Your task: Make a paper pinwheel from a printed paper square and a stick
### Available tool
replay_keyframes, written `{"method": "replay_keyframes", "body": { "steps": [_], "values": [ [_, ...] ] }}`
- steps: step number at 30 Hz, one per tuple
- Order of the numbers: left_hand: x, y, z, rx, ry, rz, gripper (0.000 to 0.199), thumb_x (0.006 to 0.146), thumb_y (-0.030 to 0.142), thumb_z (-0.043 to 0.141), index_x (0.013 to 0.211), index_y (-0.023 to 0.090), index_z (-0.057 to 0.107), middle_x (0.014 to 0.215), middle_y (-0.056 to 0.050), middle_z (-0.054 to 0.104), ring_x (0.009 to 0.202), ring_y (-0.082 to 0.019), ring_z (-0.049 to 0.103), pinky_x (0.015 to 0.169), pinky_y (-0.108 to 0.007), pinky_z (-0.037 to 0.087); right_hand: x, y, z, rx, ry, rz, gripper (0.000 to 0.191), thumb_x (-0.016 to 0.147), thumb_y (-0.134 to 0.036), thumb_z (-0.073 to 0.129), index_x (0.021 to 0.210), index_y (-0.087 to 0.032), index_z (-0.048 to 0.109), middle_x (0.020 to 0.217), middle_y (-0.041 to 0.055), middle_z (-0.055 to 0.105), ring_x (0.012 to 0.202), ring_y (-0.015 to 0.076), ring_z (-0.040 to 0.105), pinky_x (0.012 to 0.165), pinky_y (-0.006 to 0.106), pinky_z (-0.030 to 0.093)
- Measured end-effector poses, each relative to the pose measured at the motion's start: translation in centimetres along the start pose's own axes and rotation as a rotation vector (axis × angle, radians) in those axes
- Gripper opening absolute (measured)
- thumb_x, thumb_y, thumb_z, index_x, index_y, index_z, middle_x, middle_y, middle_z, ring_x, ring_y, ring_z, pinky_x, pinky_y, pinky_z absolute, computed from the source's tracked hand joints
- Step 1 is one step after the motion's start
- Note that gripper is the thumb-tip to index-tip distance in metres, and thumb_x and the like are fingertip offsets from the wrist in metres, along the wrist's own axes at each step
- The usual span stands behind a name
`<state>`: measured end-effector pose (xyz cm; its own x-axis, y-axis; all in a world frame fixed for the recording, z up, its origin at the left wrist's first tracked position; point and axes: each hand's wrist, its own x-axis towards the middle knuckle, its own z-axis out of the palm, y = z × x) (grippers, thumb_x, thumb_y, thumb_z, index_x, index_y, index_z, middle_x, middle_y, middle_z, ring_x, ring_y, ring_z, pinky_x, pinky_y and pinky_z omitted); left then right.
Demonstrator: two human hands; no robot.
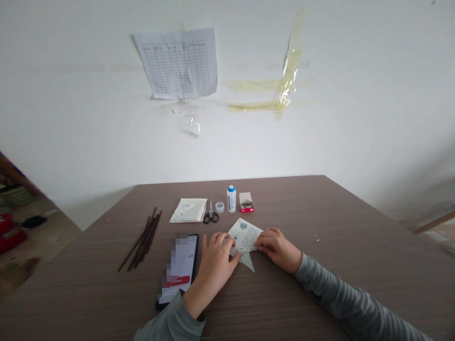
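A printed sheet of paper (246, 234), folded to a pointed shape, lies on the brown table between my hands. One narrow flap points down toward me. My left hand (218, 255) rests on the paper's left edge with its fingers spread. On the right edge, the fingers of my right hand (279, 248) are pinched on the paper. Just left of my left hand lies a phone (183, 265) with its screen lit.
Behind the paper stand a white bottle (231, 199) with a blue cap, an open red box (246, 203) of small metal pieces and a small clear cup (219, 207). Scissors (211, 216), a paper stack (188, 210) and dark sticks (145, 241) lie to the left.
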<state>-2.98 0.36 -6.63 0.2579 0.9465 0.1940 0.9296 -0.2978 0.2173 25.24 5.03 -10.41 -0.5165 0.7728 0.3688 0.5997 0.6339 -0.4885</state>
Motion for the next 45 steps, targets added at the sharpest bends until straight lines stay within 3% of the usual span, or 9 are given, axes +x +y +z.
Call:
{"method": "replay_keyframes", "body": {
  "steps": [6,10,17,23,28,35,45],
  "values": [
    [0.0,0.4,-0.1,-0.029,-0.043,-0.031,0.036,0.112,0.028,0.086,0.147,0.033,0.091,0.160,-0.014,0.090,0.156,-0.047,0.079,0.150,-0.086,0.051,-0.1,0.1,0.6,0.016,0.050,0.067,0.018,0.108,-0.020,0.088,0.120,-0.032,0.095,0.104,0.0070,0.099,0.104,0.0356,0.097,0.135,0.064,0.069],
    [0.0,0.7,-0.1,0.004,-0.047,-0.043,0.035,0.113,0.028,0.087,0.147,0.033,0.094,0.162,-0.014,0.089,0.159,-0.047,0.079,0.151,-0.085,0.051,-0.1,0.0,0.7,-0.023,0.108,0.131,0.009,0.105,-0.024,0.090,0.105,-0.031,0.085,0.098,0.0031,0.094,0.098,0.0347,0.095,0.138,0.074,0.066],
    [0.0,0.4,0.2,-0.012,-0.032,-0.005,0.031,0.111,0.027,0.089,0.140,0.037,0.094,0.164,-0.012,0.090,0.158,-0.047,0.081,0.149,-0.082,0.056,-0.2,-1.0,0.0,-0.081,0.113,0.105,0.014,0.110,-0.029,0.089,0.097,-0.035,0.088,0.097,0.0054,0.094,0.100,0.0365,0.093,0.137,0.074,0.065],
    [0.2,0.5,0.3,-0.030,-0.043,0.032,0.037,0.111,0.024,0.083,0.145,0.036,0.092,0.167,-0.012,0.089,0.160,-0.043,0.081,0.148,-0.071,0.062,-0.2,-1.1,0.1,-0.126,0.134,0.091,0.012,0.110,-0.030,0.089,0.101,-0.037,0.092,0.093,0.0078,0.092,0.098,0.0362,0.089,0.134,0.065,0.067],
    [0.2,0.7,0.5,-0.044,-0.044,0.043,0.045,0.111,0.019,0.080,0.151,0.037,0.091,0.168,-0.011,0.090,0.160,-0.042,0.082,0.149,-0.069,0.061,-0.1,-1.0,0.4,-0.147,0.102,0.114,0.015,0.112,-0.031,0.087,0.100,-0.038,0.094,0.100,0.0090,0.093,0.105,0.0393,0.090,0.138,0.071,0.064],
    [0.2,1.3,0.3,-0.046,-0.058,0.054,0.059,0.109,0.012,0.077,0.160,0.039,0.090,0.168,-0.010,0.090,0.161,-0.043,0.081,0.151,-0.074,0.059,-0.4,-0.4,1.0,-0.196,0.118,0.073,0.017,0.116,-0.028,0.084,0.106,-0.034,0.096,0.102,0.0085,0.093,0.106,0.0365,0.090,0.139,0.071,0.062],
    [0.2,2.4,-1.2,-0.023,-0.139,0.019,0.068,0.113,0.007,0.076,0.170,0.041,0.090,0.178,-0.011,0.084,0.170,-0.043,0.075,0.154,-0.081,0.051,-0.6,0.5,2.0,-0.303,0.195,-0.017,0.019,0.118,-0.023,0.085,0.108,-0.034,0.098,0.099,0.0008,0.092,0.102,0.0297,0.089,0.131,0.062,0.066]
  ]
}}
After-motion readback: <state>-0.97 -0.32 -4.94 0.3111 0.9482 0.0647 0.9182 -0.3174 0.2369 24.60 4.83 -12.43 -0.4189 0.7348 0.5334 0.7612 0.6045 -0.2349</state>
